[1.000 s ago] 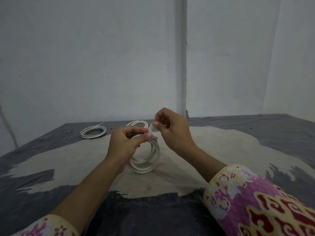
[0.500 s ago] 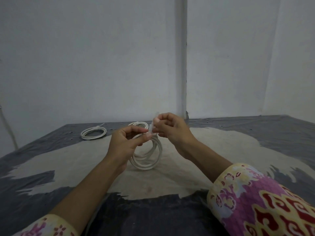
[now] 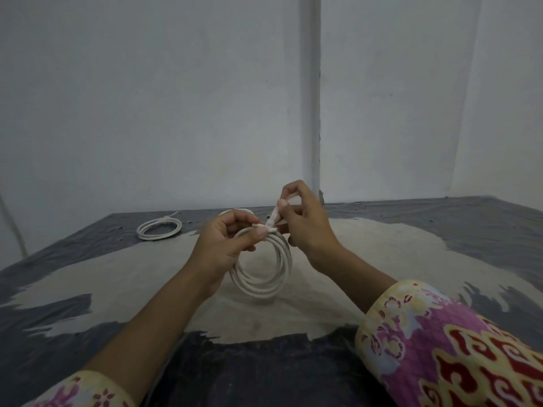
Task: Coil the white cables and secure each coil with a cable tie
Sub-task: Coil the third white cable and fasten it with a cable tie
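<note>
step: tightening tie | left hand [image 3: 227, 245] pinches coil [image 3: 264, 271] top, at 12 o'clock of the loop | right hand [image 3: 302, 221] fingers clamped on cable tie [image 3: 273, 218] tail | I would pull tail straight, hold loops together.

A single head-worn camera is looking forward and slightly down from the person's own eye position, facing a pale wall [image 3: 176, 113] and its corner, with the grey-and-sand mat [image 3: 411, 254] stretching away below. It is sitting close to the work, both forearms reaching in from the bottom edge toward the left hand [image 3: 226, 245] and right hand [image 3: 305, 224] at mid-frame, and wide-angle bending is curving the edges
</note>
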`<state>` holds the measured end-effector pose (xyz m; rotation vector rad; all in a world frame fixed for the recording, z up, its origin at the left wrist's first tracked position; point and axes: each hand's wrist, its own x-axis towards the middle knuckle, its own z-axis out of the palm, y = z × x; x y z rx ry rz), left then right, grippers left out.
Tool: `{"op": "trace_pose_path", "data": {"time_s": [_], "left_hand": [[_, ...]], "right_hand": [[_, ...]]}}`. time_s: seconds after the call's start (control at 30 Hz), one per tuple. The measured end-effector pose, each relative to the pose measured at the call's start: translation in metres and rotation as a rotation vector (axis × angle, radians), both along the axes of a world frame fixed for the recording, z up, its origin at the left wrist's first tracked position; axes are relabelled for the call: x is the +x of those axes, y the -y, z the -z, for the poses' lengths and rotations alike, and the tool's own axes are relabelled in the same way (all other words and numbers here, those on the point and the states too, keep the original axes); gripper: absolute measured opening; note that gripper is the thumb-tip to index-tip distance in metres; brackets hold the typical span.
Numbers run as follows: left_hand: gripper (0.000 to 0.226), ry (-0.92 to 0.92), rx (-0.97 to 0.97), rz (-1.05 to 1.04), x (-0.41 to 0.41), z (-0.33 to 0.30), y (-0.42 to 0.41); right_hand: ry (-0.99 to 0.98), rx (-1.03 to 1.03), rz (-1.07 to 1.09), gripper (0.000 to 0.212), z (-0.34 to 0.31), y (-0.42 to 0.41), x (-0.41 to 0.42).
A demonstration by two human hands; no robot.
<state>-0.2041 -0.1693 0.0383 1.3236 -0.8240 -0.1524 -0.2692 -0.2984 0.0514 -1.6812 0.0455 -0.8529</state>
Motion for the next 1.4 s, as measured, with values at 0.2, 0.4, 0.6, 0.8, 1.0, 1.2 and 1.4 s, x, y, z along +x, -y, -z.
{"op": "trace_pose_path", "data": {"time_s": [0.2, 0.4, 0.6, 0.8, 1.0, 1.2, 1.4], "left_hand": [[0.018, 0.031, -0.017, -0.034, 0.000, 0.004, -0.002], [0.021, 0.081, 0.068, -0.115, 0.003, 0.006, -0.001], [0.013, 0.153, 0.057, -0.139, 0.000, 0.004, 0.000], [0.029, 0.225, 0.086, -0.095, -0.001, 0.003, -0.003], [0.030, 0.233, 0.116, -0.053, 0.000, 0.002, -0.003], [0.030, 0.297, 0.170, -0.067, -0.003, 0.003, -0.005], [0.026, 0.324, 0.196, -0.014, -0.002, -0.001, -0.006]], "right_hand": [[-0.178, 0.118, -0.127, 0.006, 0.000, 0.005, 0.006], [-0.131, -0.046, -0.072, 0.018, 0.001, 0.004, 0.004], [-0.032, -0.288, 0.151, 0.007, 0.003, -0.003, 0.007], [-0.094, -0.165, 0.142, 0.009, 0.001, -0.003, 0.005], [-0.211, 0.037, -0.009, 0.023, -0.007, 0.001, 0.005], [-0.220, 0.015, -0.200, 0.015, -0.012, 0.009, -0.004], [-0.130, -0.065, -0.117, 0.016, -0.005, 0.009, 0.000]]}}
